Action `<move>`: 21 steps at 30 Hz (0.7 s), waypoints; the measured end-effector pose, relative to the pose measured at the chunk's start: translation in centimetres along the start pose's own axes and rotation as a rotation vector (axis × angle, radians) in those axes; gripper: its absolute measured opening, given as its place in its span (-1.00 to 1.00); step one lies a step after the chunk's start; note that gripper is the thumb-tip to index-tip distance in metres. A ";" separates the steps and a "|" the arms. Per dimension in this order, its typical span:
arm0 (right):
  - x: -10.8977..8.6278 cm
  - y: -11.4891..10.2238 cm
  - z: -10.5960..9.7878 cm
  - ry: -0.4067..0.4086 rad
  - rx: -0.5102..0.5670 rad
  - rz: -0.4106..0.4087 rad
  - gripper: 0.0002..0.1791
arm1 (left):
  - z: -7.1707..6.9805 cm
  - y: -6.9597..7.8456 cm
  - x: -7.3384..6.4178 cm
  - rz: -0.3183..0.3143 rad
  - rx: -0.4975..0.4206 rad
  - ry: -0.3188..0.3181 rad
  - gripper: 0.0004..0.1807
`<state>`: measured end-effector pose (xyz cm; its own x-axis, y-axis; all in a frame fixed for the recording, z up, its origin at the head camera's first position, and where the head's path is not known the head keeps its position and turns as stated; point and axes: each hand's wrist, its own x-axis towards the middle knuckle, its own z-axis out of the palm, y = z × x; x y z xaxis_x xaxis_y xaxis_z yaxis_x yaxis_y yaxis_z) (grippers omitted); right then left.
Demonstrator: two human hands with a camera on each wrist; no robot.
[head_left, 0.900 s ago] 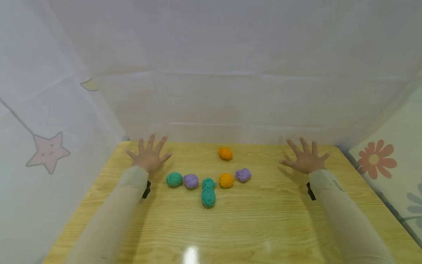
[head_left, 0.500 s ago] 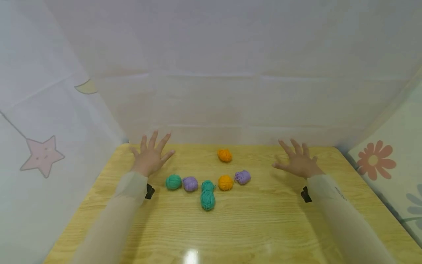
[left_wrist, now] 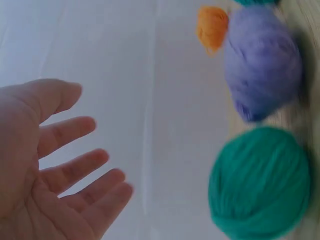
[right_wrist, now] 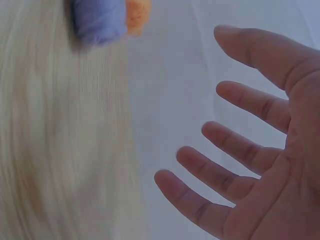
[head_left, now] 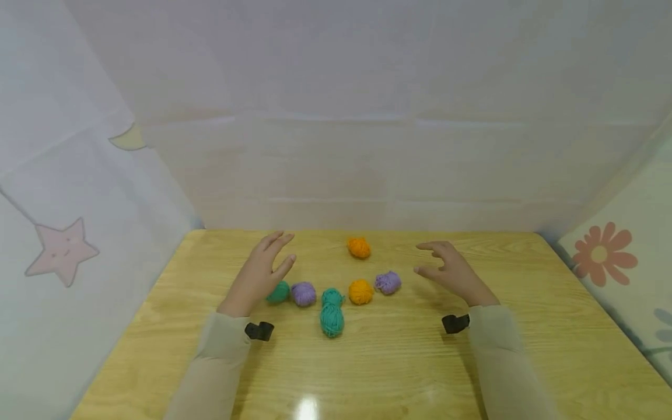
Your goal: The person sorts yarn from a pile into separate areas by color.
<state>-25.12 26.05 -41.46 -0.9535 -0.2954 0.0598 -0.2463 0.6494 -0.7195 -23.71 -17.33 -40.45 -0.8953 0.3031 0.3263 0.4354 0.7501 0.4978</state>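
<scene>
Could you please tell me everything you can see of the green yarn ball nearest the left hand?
The green ball of wound yarn looks soft and slightly oval, wrapped in slanting bands. It lies on the light wood-grain table, leftmost of the yarn in the head view, beside a purple yarn ball; whether those touch is unclear. The left hand partly covers it in the head view, but the left wrist view shows a gap between them.

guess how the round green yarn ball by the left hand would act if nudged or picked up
The round green yarn ball would probably roll if nudged, given its rounded sides. Visibly wound from strands, it may squash slightly when pinched and feel light.
</scene>
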 end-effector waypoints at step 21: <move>1.7 1.0 4.9 -0.211 0.181 -0.024 -0.30 | 3.4 3.3 -1.3 -0.064 0.090 -0.301 -0.46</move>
<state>-26.17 22.69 -45.47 -0.8860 -0.4607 -0.0534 -0.2150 0.5100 -0.8329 -21.38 -13.25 -41.94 -0.9140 0.4040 0.0374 0.3793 0.8180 0.4324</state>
